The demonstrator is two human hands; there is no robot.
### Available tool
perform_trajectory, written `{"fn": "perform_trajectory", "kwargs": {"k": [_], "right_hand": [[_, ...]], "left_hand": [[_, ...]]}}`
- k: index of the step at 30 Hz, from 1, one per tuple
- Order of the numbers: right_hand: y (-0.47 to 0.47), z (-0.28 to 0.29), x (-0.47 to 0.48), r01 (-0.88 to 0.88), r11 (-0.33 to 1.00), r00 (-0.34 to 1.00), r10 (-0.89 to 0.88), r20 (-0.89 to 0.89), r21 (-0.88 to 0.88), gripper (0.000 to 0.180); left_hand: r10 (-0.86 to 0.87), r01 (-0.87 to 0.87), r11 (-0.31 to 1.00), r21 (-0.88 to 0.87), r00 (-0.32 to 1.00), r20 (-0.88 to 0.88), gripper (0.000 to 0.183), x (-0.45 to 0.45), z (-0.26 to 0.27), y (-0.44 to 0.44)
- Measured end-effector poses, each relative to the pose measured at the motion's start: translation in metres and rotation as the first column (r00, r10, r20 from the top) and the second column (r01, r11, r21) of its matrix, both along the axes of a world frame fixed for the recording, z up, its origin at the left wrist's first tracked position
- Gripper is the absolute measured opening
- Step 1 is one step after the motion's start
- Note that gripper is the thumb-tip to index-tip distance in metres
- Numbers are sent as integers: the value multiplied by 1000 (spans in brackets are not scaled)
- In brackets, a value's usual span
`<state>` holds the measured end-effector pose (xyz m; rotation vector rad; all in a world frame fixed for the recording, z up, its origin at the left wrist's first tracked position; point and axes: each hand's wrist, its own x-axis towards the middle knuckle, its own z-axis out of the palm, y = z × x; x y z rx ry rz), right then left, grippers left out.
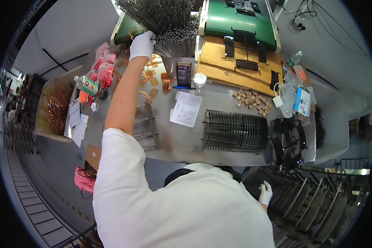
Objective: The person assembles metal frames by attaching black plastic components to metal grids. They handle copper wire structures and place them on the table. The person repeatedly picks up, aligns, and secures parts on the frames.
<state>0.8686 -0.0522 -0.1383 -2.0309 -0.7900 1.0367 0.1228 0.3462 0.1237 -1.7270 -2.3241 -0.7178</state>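
My left hand (142, 46), in a white glove, reaches to the far left of the metal table (186, 142). Its fingers curl against the side of a dense bundle of thin dark metal wires with hooked ends (175, 37); what lies between them is hidden. Amber lens-like pieces (148, 77) are scattered below that hand. My right hand (265, 192), also gloved, hangs low by my right side with its fingers apart and nothing visible in it. It is near tiered metal racks (310, 201). Before me stands a slotted rack of dark curved pieces (235, 131).
A green conveyor belt (229, 23) carries dark lens pieces beyond cardboard sheets (214, 66). A phone (184, 74), a blue pen (184, 88), a written sheet (186, 109) and small tan blocks (251, 100) lie on the table. A bottle (86, 85) and pink bags (105, 73) stand left.
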Motion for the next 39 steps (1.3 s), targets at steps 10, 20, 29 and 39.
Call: {"fn": "perform_trajectory", "kwargs": {"k": [10, 20, 29, 39], "right_hand": [[158, 100, -70, -362, 903, 932, 343, 118, 231, 24], [302, 130, -262, -940, -307, -253, 343, 905, -146, 69], [336, 98, -298, -920, -349, -349, 528, 774, -176, 72], [308, 101, -287, -846, -482, -365, 215, 906, -227, 71]], "left_hand": [[-253, 290, 857, 425, 957, -143, 16, -54, 18, 0], [-267, -232, 542, 808, 864, 427, 14, 45, 116, -232], [-98, -775, 479, 411, 418, 903, 15, 140, -109, -359], [-58, -770, 634, 77, 52, 997, 8, 310, -269, -355]]}}
